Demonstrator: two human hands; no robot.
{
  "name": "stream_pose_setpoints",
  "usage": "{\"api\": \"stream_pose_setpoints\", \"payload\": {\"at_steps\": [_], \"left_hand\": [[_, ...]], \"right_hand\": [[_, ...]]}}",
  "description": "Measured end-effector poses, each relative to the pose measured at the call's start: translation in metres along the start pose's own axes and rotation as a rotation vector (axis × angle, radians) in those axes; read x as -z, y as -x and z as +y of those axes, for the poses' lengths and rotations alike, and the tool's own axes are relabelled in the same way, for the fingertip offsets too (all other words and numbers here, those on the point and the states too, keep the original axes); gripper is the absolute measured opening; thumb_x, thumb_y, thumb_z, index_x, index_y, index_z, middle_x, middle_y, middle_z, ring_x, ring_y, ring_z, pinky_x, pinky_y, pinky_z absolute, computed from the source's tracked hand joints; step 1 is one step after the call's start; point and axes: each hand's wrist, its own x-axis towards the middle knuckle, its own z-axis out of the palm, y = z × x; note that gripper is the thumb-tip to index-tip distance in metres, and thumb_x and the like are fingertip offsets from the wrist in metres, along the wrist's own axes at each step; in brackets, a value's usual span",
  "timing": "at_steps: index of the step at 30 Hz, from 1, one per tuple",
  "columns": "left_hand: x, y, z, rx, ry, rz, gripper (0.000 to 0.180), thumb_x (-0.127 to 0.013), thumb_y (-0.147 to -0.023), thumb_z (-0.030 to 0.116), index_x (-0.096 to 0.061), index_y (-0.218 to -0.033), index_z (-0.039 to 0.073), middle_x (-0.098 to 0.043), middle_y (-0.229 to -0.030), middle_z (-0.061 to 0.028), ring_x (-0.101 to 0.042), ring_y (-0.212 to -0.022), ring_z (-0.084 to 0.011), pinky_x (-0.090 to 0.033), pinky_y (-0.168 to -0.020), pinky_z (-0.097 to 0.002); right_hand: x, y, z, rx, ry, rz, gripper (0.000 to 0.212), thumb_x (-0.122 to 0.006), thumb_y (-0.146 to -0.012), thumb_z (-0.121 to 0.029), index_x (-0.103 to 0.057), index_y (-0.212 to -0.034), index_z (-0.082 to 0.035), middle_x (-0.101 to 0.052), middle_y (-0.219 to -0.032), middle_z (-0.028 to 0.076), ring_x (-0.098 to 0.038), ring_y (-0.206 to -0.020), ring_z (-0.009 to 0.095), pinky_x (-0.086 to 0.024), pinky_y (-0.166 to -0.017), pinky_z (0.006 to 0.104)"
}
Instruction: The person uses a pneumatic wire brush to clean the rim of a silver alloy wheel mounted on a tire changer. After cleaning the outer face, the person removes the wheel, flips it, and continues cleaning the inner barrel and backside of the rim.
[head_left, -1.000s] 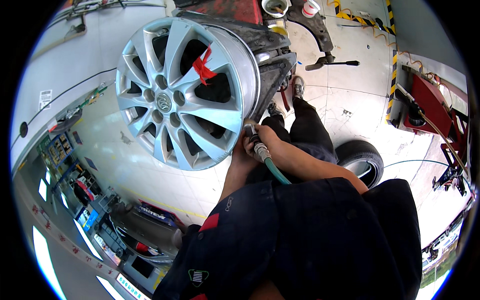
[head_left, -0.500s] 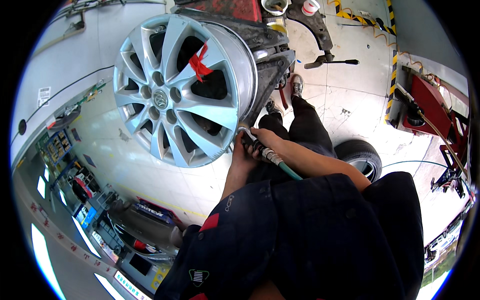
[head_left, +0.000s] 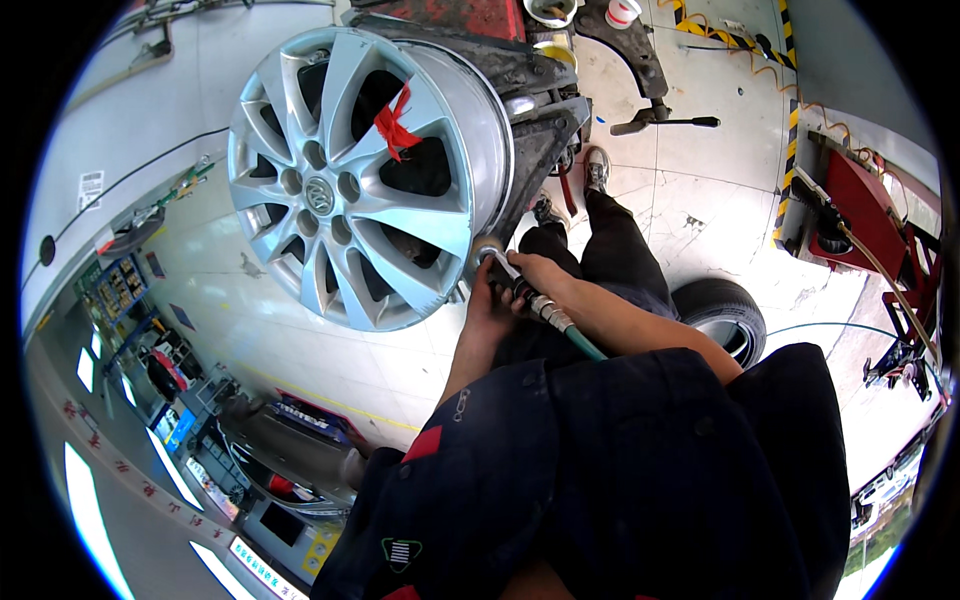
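A silver alloy wheel rim (head_left: 425, 215) stands upright before me, with a strip of red cloth (head_left: 397, 122) tied at one spoke. Both hands grip an air grinder (head_left: 510, 285) with a teal hose (head_left: 583, 343) at its rear end. The tool's round head (head_left: 488, 248) is at the rim's near right edge; whether it touches the metal I cannot tell. My left hand (head_left: 484, 308) wraps the tool from the left, just behind the head. From the right, my right hand (head_left: 536, 271) closes over its body. Some fingers are hidden by the tool.
Behind the rim is a dark metal machine (head_left: 545, 150) with a red top (head_left: 455, 15). A long lever (head_left: 680, 122) sticks out at its right. A tyre (head_left: 725, 315) lies on the floor beside my legs. Farther right stands a red machine (head_left: 850, 200); a car (head_left: 290, 450) is at lower left.
The rim has turned slightly, its red cloth and centre cap tilting counterclockwise. Both hands keep their grip on the grinder, which stays at nearly the same spot by the edge.
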Motion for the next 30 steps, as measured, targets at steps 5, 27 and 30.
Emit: {"api": "stream_pose_setpoints", "payload": {"at_steps": [5,27,30], "left_hand": [[-0.027,-0.003,-0.007,-0.002,-0.023,-0.044,0.035,-0.058,-0.078,0.048,-0.053,-0.090,0.017,-0.053,-0.074,0.0027,-0.054,-0.064,-0.0127,-0.046,-0.047,-0.0265],[-0.055,0.006,-0.012,-0.044,-0.088,-0.093,0.033,-0.060,-0.077,0.046,-0.054,-0.089,0.016,-0.053,-0.077,0.0024,-0.054,-0.067,-0.0123,-0.039,-0.049,-0.0238],[-0.047,-0.001,-0.010,-0.023,-0.067,-0.113,0.034,-0.058,-0.077,0.047,-0.054,-0.091,0.016,-0.054,-0.081,0.0022,-0.055,-0.071,-0.0133,-0.044,-0.051,-0.0274]], "right_hand": [[0.010,0.020,-0.017,0.051,-0.034,-0.045,0.033,-0.040,-0.090,-0.042,-0.050,-0.092,-0.011,-0.053,-0.075,0.006,-0.048,-0.054,0.012,-0.034,-0.037,0.0188],[0.019,0.031,-0.030,0.112,0.020,-0.016,0.031,-0.039,-0.092,-0.039,-0.049,-0.095,-0.010,-0.052,-0.075,0.007,-0.048,-0.053,0.012,-0.034,-0.036,0.0191],[0.017,0.030,-0.031,0.058,-0.009,-0.081,0.031,-0.038,-0.092,-0.039,-0.049,-0.095,-0.010,-0.052,-0.075,0.007,-0.048,-0.053,0.012,-0.034,-0.036,0.0187]]}}
